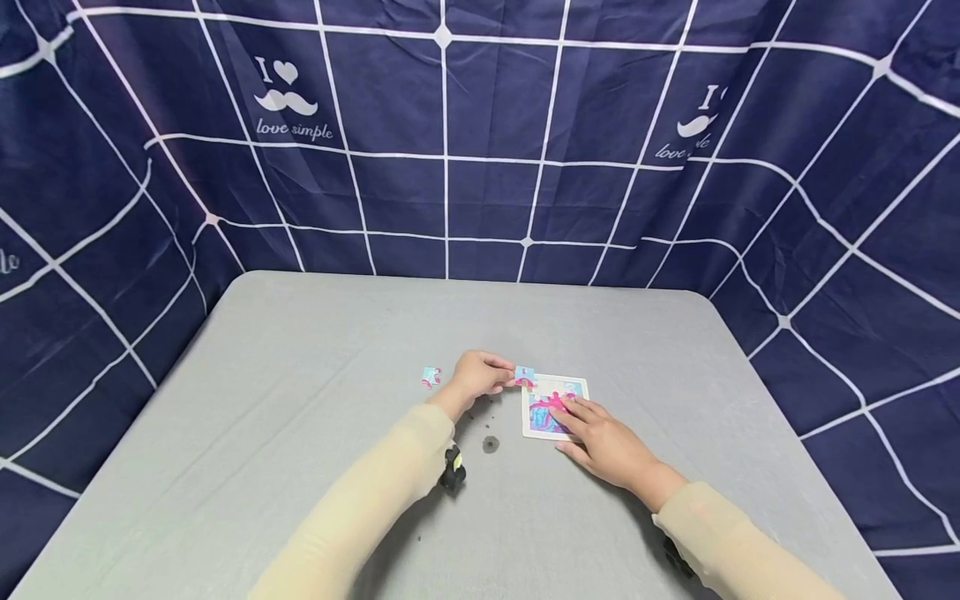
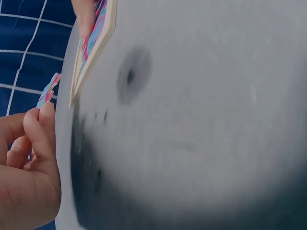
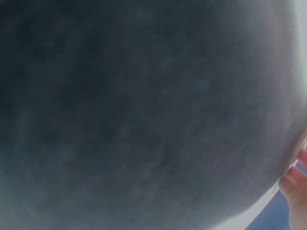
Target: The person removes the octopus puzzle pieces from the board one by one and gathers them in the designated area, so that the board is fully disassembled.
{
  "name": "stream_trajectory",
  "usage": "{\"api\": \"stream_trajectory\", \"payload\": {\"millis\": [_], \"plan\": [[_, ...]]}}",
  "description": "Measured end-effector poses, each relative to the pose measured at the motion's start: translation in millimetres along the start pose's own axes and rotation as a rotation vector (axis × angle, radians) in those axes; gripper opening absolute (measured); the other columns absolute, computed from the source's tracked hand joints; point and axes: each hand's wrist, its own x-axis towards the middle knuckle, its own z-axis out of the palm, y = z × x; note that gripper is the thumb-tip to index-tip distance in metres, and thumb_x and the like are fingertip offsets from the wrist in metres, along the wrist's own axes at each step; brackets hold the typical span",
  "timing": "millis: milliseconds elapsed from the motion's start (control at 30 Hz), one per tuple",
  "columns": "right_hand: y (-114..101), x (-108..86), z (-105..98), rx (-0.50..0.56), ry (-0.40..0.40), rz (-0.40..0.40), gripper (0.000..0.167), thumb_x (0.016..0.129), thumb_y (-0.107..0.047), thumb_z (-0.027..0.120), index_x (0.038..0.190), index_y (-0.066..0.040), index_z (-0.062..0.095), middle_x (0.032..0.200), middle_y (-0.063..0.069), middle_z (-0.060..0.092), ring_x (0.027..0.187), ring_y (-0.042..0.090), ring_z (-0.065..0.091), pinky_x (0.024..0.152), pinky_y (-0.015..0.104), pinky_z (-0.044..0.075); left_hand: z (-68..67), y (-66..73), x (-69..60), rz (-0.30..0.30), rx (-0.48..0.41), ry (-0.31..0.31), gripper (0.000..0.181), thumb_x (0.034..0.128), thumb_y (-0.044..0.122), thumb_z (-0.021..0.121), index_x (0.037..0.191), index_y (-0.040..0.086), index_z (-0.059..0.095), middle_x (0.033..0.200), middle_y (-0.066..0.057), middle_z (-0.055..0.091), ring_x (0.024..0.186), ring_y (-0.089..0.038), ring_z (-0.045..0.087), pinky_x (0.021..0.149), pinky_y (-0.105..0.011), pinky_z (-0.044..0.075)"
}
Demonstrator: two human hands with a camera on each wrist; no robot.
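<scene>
A small blue and pink puzzle piece [image 1: 524, 376] is pinched between the thumb and fingers of my left hand [image 1: 477, 374], at the upper left corner of a white-framed puzzle tray [image 1: 531, 434]. In the left wrist view the piece [image 2: 48, 91] stands tilted at the fingertips of my left hand [image 2: 29, 172], apart from the frame. My right hand [image 1: 603, 442] lies with extended fingers on the pink and blue picture in the tray, covering its lower right part. Only some fingers of the right hand [image 3: 296, 189] show in the right wrist view.
Another puzzle piece [image 1: 431, 377] lies on the grey table [image 1: 337, 333], left of my left hand. A dark round spot [image 1: 491, 444] and small specks mark the cloth near the tray. Dark blue curtains [image 1: 480, 100] with white lines surround the table's back and sides.
</scene>
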Motion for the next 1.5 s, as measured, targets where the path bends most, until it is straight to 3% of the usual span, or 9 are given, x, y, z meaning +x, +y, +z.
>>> {"api": "stream_trajectory", "payload": {"millis": [333, 767, 1033, 1500], "plan": [[2.7, -1.1, 3.5, -0.008, 0.010, -0.007, 0.052, 0.090, -0.033, 0.066, 0.134, -0.008, 0.055, 0.135, 0.018, 0.052, 0.124, 0.038, 0.045, 0.096, 0.052, 0.043, -36.2, 2.4, 0.2, -0.026, 0.045, -0.044, 0.014, 0.0860, 0.001, 0.068, 0.099, -0.001, 0.072, 0.080, -0.007, 0.071, 0.066, -0.007, 0.065, 0.058, -0.017, 0.054], [1.3, 0.4, 3.1, -0.001, -0.005, 0.006, 0.053, 0.089, -0.033, 0.067, 0.135, -0.008, 0.055, 0.136, 0.018, 0.050, 0.125, 0.038, 0.044, 0.098, 0.052, 0.042, -70.6, 1.5, -1.0, -0.080, 0.063, -0.054, 0.016, 0.0847, -0.003, 0.068, 0.101, -0.004, 0.070, 0.073, -0.007, 0.070, 0.059, -0.006, 0.063, 0.050, -0.013, 0.050], [1.8, 0.4, 3.3, -0.002, -0.018, 0.013, 0.053, 0.090, -0.033, 0.066, 0.135, -0.008, 0.055, 0.137, 0.018, 0.050, 0.126, 0.038, 0.044, 0.099, 0.052, 0.042, -79.5, -2.9, -1.7, -0.090, 0.109, -0.054, 0.015, 0.0853, -0.002, 0.067, 0.100, -0.004, 0.071, 0.073, -0.007, 0.069, 0.056, -0.006, 0.060, 0.050, -0.013, 0.050], [0.9, -0.4, 2.3, 0.000, -0.021, 0.017, 0.053, 0.090, -0.033, 0.066, 0.135, -0.008, 0.055, 0.137, 0.018, 0.050, 0.126, 0.038, 0.043, 0.098, 0.052, 0.042, -83.6, -2.6, -8.3, -0.119, 0.109, -0.079, 0.013, 0.0846, -0.005, 0.067, 0.098, -0.007, 0.069, 0.073, -0.011, 0.069, 0.055, -0.007, 0.060, 0.051, -0.014, 0.050]]}}
